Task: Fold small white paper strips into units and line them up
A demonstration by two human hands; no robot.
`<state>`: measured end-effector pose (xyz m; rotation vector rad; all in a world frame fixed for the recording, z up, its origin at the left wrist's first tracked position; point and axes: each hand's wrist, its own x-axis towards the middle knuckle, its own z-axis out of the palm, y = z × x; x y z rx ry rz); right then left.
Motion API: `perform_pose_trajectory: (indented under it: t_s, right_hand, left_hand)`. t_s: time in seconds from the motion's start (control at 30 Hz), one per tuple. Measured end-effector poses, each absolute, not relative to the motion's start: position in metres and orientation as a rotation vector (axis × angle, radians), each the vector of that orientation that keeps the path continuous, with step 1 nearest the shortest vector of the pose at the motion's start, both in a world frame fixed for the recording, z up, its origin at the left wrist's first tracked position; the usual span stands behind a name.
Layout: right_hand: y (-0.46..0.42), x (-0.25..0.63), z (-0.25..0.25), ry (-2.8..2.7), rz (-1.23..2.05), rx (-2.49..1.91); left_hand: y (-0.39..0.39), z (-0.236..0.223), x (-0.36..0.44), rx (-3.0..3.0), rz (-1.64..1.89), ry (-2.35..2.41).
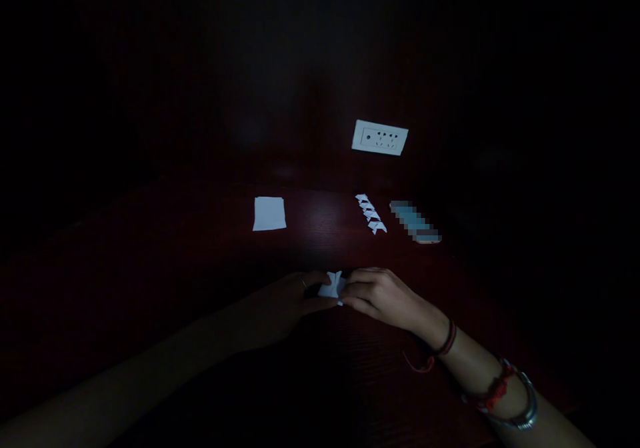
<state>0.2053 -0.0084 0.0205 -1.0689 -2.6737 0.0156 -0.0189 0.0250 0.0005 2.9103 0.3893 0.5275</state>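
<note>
Between my two hands is a small piece of folded white paper (331, 287), with creases and pointed flaps, low over the dark red table. My left hand (285, 307), in deep shadow, pinches its left side between thumb and fingers; a ring shows on one finger. From the right, my right hand (379, 294) has its thumb and fingers closed on the paper's right edge. The fingertips cover part of the folds. Farther back lie a stack of square white paper (269, 214) and a row of several small folded paper pieces (371, 215).
Right of the folded row lies a phone (415, 222), its screen blurred out. A white wall socket (380, 137) sits on the dark panel behind the table (320, 235). The surroundings are very dark. A red string hangs from my right wrist.
</note>
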Motion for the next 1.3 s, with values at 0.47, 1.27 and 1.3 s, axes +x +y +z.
perform_pose_trajectory:
  t_s: [0.47, 1.27, 1.3]
  right_hand:
    - [-0.010, 0.205, 0.022, -2.644, 0.099, -1.051]
    - [0.001, 0.206, 0.014, -2.400, 0.185, -1.318]
    - [0.001, 0.206, 0.013, -2.392, 0.195, -1.316]
  left_hand:
    - [0.029, -0.006, -0.023, 2.964, 0.495, 0.368]
    - [0.026, -0.002, -0.021, 2.943, 0.437, 0.469]
    - [0.026, -0.003, -0.022, 2.948, 0.444, 0.459]
